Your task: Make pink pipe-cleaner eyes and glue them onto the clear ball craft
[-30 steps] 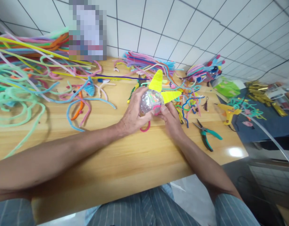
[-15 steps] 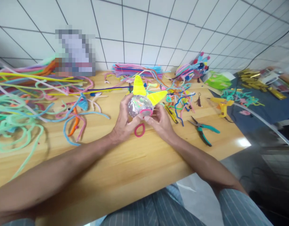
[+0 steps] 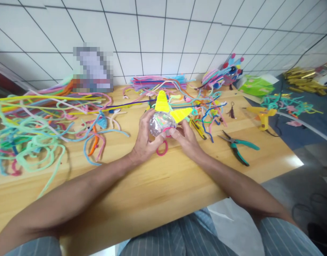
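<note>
Left hand [image 3: 144, 142] and right hand [image 3: 185, 137] both grip a clear ball [image 3: 158, 124] with yellow ears [image 3: 162, 102] above the desk [image 3: 152, 185]; pliers [image 3: 239, 148] lie nearby.

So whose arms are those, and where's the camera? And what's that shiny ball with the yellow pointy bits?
Those are a person's own two arms; there is no machine here. The camera sits on the person's head and looks down, so you see what they see. It is the only view.

The left hand and the right hand hold a shiny clear ball between them. It has two yellow pointed ears on top. The fingers of the right hand pinch at a bit of pink on the ball. Just below is a pink loop; I cannot tell if it is joined to the ball.

Everything is over a wooden table. On its left lie fuzzy wires in many colours. On its right lie green-handled pliers and a yellow glue gun.
</note>
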{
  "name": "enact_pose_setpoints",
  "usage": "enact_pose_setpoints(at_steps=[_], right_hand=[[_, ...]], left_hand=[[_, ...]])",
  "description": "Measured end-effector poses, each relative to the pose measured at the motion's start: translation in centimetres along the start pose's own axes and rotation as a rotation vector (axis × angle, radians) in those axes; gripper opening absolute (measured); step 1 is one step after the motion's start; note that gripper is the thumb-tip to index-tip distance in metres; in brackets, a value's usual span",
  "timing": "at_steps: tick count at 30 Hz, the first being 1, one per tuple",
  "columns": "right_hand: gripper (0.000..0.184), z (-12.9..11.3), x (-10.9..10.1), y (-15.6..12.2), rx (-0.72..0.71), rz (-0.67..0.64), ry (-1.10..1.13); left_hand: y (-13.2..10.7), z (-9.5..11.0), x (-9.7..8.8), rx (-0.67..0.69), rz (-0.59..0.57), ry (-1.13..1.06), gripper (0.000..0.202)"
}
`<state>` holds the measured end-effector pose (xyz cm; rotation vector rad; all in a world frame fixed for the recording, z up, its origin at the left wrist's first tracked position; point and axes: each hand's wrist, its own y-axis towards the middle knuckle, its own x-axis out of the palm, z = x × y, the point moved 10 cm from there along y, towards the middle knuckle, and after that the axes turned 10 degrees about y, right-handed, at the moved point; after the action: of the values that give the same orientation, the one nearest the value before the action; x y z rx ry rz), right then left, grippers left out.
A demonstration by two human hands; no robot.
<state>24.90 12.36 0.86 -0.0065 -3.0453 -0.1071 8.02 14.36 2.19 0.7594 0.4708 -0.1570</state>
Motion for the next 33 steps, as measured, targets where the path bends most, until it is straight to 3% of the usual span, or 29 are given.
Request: enact_pose_setpoints(at_steps=[33], right_hand=[[0.067, 0.28, -0.37, 0.13, -0.003, 0.026, -0.024]], left_hand=[[-0.16, 0.76, 0.36, 0.067, 0.04, 0.065, 0.077]])
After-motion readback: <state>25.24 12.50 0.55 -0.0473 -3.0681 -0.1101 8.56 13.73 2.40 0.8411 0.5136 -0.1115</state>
